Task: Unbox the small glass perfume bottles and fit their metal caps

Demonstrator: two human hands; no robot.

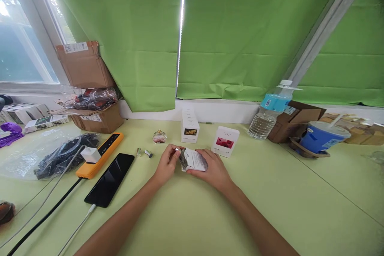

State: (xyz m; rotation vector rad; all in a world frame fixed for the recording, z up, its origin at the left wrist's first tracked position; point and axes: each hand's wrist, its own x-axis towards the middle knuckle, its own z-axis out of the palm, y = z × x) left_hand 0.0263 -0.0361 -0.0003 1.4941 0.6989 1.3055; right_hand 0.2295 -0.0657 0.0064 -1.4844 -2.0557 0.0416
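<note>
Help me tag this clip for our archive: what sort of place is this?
Probably a makeshift packing or product workspace by a window. Small boxes stand on a green table, open cartons sit against green curtains, and both hands handle a small packet.

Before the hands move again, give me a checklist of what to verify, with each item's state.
1. Small box held by both hands: ok; the right hand cradles it, the left hand pinches its left end.
2. Grip on the silvery bit at the left fingertips: cannot tell; too small to make out.
3. Box flap open or shut: cannot tell.
4. Two small metal pieces apart from the hands: ok; they lie on the table to the left.
5. Small glass bottle upright behind the hands: ok.
6. Phone untouched by the left forearm: ok.
</note>
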